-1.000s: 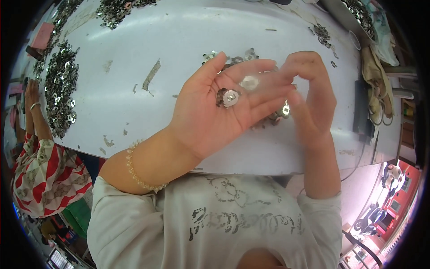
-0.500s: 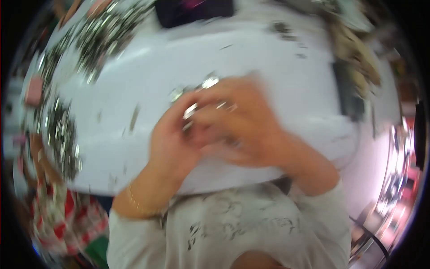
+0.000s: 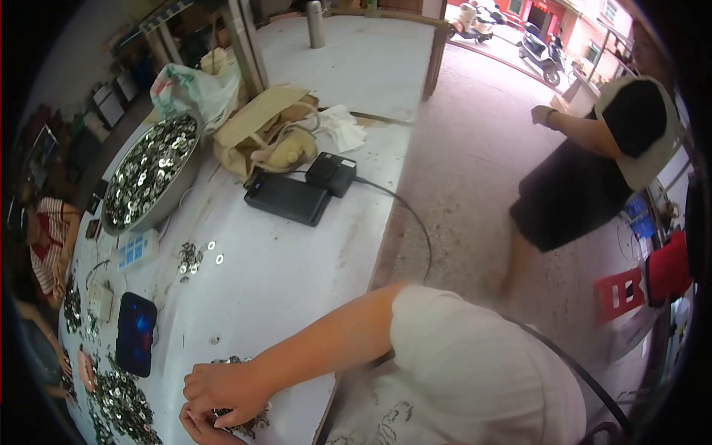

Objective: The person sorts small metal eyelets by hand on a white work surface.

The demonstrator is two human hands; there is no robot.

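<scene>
A large metal basin at the far left of the white table is filled with small silver metal discs. At the near edge, the right hand curls, fingers bent, over a small pile of discs. The left hand lies beneath it, mostly hidden; whether either hand grips a disc cannot be told.
</scene>
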